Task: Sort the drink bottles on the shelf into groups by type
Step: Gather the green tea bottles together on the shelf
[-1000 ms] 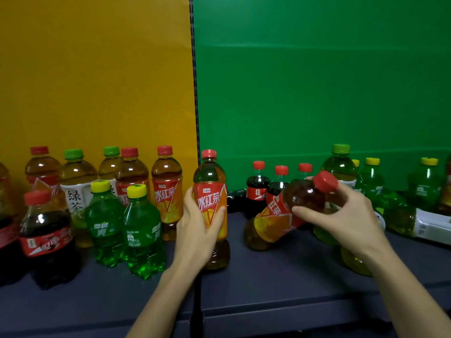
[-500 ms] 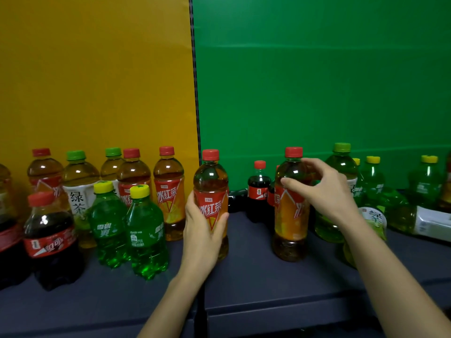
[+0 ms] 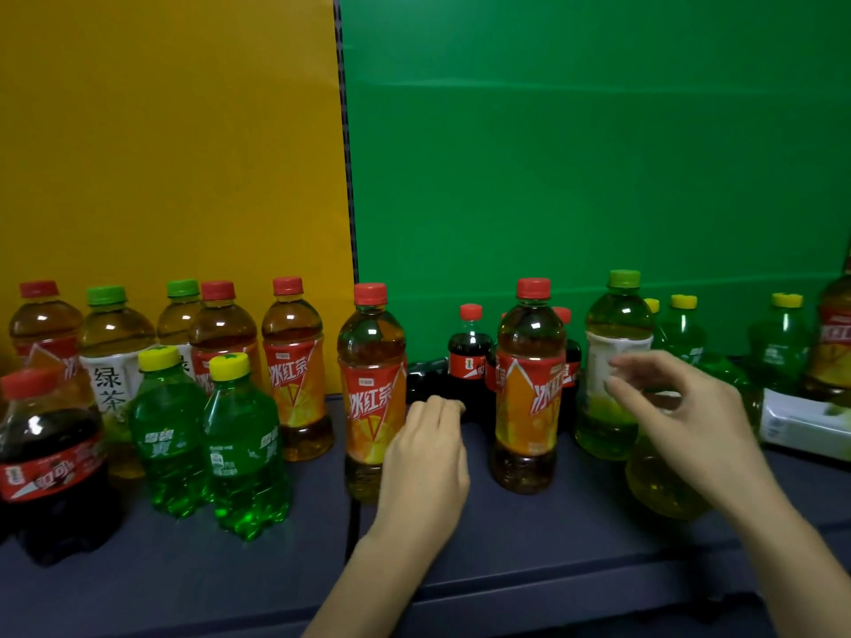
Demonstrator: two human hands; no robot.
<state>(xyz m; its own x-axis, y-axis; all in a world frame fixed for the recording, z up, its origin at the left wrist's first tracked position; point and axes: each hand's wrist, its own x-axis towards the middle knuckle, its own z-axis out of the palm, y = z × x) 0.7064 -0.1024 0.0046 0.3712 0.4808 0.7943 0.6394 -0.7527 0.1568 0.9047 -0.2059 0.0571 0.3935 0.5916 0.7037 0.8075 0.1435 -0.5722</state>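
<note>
Two red-capped iced tea bottles stand upright mid-shelf: one (image 3: 370,389) at the panel seam, another (image 3: 529,384) to its right. My left hand (image 3: 426,458) rests just right of the first bottle, fingers curled, touching or nearly touching its side and holding nothing. My right hand (image 3: 681,416) hovers open to the right of the second bottle, in front of a green-capped green tea bottle (image 3: 614,361). More iced tea (image 3: 294,366), green tea (image 3: 113,361), two green soda bottles (image 3: 246,444) and a cola bottle (image 3: 50,458) stand at left.
Small cola bottles (image 3: 469,356) stand at the back between the two iced teas. Green soda bottles (image 3: 778,347) and a lying green tea bottle (image 3: 801,421) crowd the right end. The dark shelf (image 3: 529,536) has a front edge close to me. Yellow and green panels form the back wall.
My right hand set its iced tea bottle upright on the shelf and let go, drawing right. My left hand released the seam bottle and slid to its right side.
</note>
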